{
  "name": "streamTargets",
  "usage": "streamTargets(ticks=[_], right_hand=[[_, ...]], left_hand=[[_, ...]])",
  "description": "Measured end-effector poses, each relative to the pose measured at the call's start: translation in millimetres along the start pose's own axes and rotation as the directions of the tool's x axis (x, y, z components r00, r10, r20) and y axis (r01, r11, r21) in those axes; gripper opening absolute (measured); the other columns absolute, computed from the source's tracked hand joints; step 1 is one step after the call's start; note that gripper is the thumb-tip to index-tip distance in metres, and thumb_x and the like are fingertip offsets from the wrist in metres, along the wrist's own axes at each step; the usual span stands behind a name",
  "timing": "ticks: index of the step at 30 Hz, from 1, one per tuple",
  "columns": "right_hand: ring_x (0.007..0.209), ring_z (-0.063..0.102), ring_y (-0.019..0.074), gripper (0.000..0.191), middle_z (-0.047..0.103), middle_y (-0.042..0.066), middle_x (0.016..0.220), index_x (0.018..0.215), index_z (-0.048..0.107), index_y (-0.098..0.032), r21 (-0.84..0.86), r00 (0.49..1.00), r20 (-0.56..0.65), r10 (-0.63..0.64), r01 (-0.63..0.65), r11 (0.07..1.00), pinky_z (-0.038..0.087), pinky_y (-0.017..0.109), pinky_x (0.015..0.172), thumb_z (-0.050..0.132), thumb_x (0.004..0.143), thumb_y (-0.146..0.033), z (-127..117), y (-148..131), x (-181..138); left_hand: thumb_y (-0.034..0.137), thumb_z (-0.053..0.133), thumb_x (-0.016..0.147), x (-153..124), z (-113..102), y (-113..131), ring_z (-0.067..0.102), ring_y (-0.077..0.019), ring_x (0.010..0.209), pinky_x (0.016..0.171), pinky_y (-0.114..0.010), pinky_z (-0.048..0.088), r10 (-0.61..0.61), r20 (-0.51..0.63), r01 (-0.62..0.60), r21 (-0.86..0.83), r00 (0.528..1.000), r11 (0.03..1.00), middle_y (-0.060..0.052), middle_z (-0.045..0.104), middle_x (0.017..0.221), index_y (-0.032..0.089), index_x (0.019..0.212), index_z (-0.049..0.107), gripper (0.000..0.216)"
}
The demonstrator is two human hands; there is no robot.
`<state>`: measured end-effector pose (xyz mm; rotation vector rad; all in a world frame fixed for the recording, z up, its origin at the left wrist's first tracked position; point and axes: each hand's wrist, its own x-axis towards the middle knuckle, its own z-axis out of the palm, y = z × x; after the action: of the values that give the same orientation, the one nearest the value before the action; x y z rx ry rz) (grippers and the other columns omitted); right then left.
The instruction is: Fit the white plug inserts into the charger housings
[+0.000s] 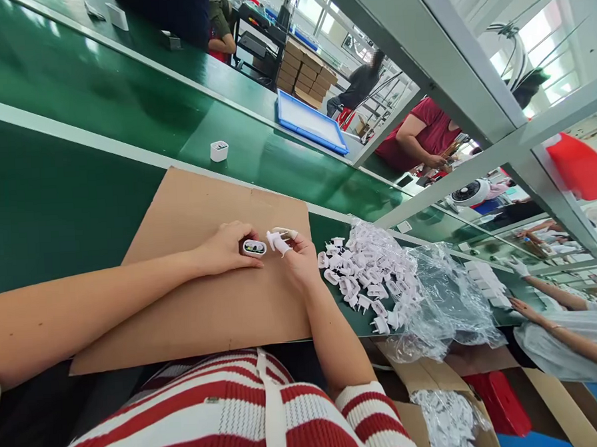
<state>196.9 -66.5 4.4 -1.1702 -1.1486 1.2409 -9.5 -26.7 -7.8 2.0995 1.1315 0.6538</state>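
In the head view, left hand [230, 248] grasping a white casing [254, 248], its open end showing, right hand [301, 258] pinching a small white plug part [276, 241], both near each other over cardboard sheet [223, 314], white parts heap [366, 270] beside it.

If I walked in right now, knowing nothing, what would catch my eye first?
Probably the heap of small white pieces, spilling from a clear plastic bag to the right of the brown cardboard sheet. Over the cardboard, the left hand holds a white casing and the right hand a small white part. Something bright red stands out at upper right.
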Motion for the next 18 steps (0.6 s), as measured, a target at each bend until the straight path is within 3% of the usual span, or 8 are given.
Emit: streamTargets(ticks=[3,7,11,18], right_hand=[[0.087,0.066,0.0170,0.034,0.072,0.003,0.098,0.106,0.075,-0.023,-0.058,0.999,0.021,-0.046,0.048,0.997,0.054,0.031,0.078,0.079,0.077,-0.039,2,2,-4],[0.095,0.066,0.0181,0.027,0.071,0.003,0.106,0.111,0.073,-0.026,-0.269,0.978,0.063,-0.198,0.208,0.940,0.055,0.033,0.089,0.070,0.085,-0.031,9,-10,-15],[0.106,0.063,0.0210,0.030,0.069,0.006,0.109,0.119,0.070,-0.025,-0.611,0.918,0.238,-0.318,0.396,0.686,0.052,0.036,0.097,0.058,0.092,-0.020,15,-21,-21],[0.105,0.058,0.0245,0.043,0.066,0.009,0.108,0.123,0.068,-0.021,-0.813,0.870,0.386,-0.306,0.478,0.333,0.049,0.035,0.092,0.050,0.088,-0.004,23,-21,-18]], left_hand=[[0.066,0.077,0.067,-1,-2,-5,0.058,-0.0308,0.109,0.101,-0.043,0.042,0.054,0.028,-0.053,-0.033,0.998,0.998,-0.006,0.069,0.109,0.026,0.106,0.069,0.056],[0.064,0.074,0.072,-2,-1,-6,0.060,-0.0279,0.094,0.086,-0.039,0.045,0.071,-0.011,-0.072,-0.048,0.997,0.996,-0.006,0.068,0.093,0.023,0.095,0.071,0.048],[0.063,0.075,0.072,0,1,-4,0.059,-0.0257,0.085,0.078,-0.037,0.043,0.089,-0.019,-0.090,-0.061,0.996,0.994,-0.004,0.067,0.083,0.022,0.081,0.068,0.042],[0.059,0.075,0.072,0,2,-6,0.058,-0.0228,0.081,0.077,-0.036,0.043,0.099,-0.026,-0.101,-0.084,0.995,0.991,-0.003,0.066,0.080,0.020,0.074,0.066,0.040]])
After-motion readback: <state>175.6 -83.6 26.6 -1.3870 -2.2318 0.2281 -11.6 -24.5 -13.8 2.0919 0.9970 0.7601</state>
